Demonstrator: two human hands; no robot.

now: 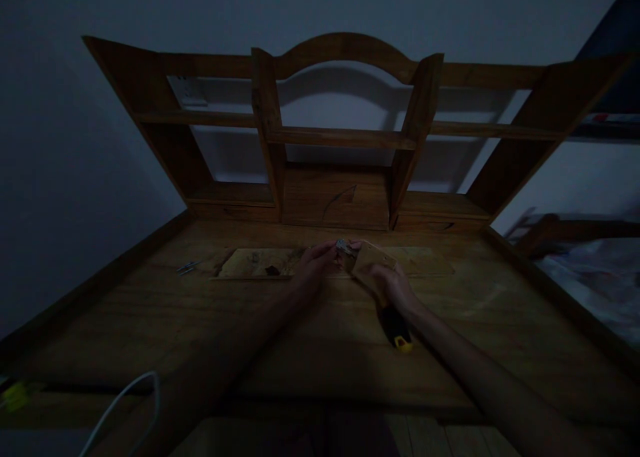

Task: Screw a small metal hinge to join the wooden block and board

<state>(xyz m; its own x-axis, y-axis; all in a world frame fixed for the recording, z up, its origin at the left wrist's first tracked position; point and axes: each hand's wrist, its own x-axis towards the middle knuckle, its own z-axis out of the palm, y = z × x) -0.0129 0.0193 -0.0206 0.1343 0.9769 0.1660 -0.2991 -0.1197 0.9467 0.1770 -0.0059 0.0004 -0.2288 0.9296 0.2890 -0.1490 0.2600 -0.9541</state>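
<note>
On one desk (pixel 150 310), left hand (pixel 315 262) pinches one metal piece (pixel 344 247); right hand (pixel 395 287) grips one screwdriver (pixel 397 330).

No text, label or number is legible anywhere in the dim view.

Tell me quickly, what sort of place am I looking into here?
Probably a dim bedroom or home workroom: a wooden desk with a shelved hutch against a plain wall, and what looks like bedding at right.

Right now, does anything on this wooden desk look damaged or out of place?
Yes. The desk top has a pale rectangular recess near the hutch, like a missing panel. The hutch's middle panel shows a dark crack-like line. Both hands hold a small wooden piece.
</note>
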